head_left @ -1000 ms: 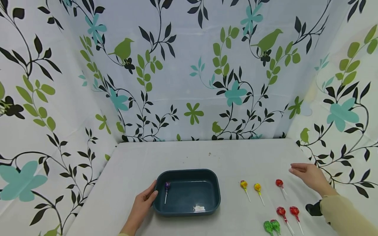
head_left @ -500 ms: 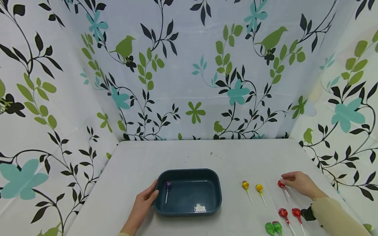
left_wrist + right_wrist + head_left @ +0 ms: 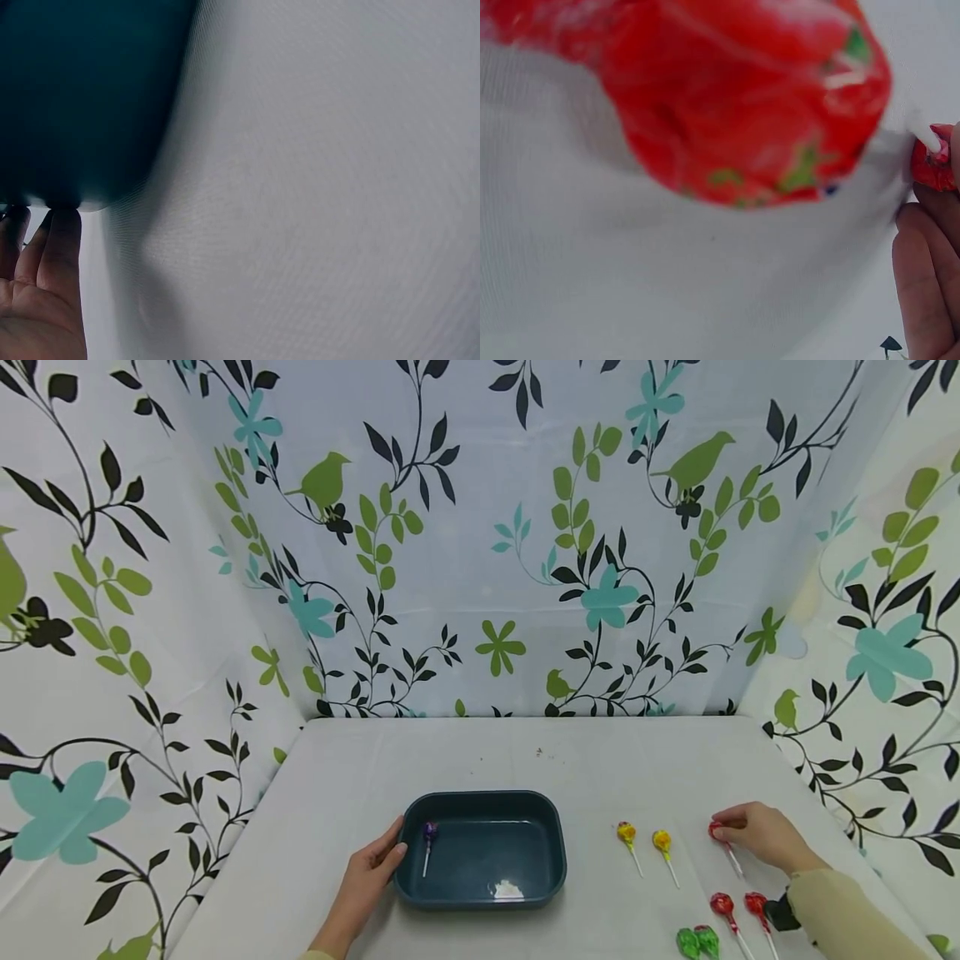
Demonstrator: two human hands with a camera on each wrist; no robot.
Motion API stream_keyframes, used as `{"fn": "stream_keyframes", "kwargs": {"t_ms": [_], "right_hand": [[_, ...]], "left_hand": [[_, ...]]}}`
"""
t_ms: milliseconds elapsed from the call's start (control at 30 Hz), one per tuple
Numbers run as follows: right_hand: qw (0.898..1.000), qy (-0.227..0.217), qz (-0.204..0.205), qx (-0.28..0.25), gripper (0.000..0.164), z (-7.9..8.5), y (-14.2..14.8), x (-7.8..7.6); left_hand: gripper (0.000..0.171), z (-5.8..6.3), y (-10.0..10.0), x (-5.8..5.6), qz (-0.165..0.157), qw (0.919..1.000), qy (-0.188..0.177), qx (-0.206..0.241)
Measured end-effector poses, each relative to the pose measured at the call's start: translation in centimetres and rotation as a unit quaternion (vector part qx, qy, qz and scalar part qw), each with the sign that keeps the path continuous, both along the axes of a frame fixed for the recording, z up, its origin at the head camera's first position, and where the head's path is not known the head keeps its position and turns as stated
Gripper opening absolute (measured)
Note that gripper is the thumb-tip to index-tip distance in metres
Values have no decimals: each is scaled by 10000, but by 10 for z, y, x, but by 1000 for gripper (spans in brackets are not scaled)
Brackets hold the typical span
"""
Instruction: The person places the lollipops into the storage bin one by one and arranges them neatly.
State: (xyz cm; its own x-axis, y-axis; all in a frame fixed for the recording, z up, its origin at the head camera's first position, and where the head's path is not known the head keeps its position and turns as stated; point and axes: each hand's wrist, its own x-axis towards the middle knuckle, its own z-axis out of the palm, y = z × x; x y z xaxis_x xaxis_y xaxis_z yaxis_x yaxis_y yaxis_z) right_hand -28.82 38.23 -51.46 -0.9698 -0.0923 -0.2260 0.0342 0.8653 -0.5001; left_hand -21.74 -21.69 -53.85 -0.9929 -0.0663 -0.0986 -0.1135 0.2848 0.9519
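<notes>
My left hand is at the left end of a dark blue-green rectangular dish. Its fairly straight fingers touch the dish's outer wall in the left wrist view. Inside the dish, near its left wall, lies a purple-wrapped lollipop. On the right of the table, my right hand pinches the wrapped head of a red lollipop, whose white stick points toward the front. In the right wrist view that red lollipop sits at the fingertips, partly hidden by them.
Two yellow lollipops lie between dish and right hand. Nearer me are two red lollipops, one large and blurred in the right wrist view, and two green ones. Patterned cloth hangs behind the white table and along its sides.
My right hand has come in toward the left and front, from beside the red lollipop to its head, and now pinches it. The left hand stays at the dish.
</notes>
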Motion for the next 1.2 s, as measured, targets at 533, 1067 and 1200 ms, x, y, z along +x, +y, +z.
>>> {"fn": "stream_keyframes", "kwargs": {"t_ms": [533,1067,1200], "right_hand": [[9985,538,109,-88,37,26,-19,1],[9859,1236,412,-1048,32,67,-118,-5],[9830,1258,453,-1259,31,74,-149,-10]], "left_hand": [[54,-2,0,0,-5,10000,45,5],[51,-1,0,1,37,9998,105,160],[51,-2,0,1,69,9997,110,201]]}}
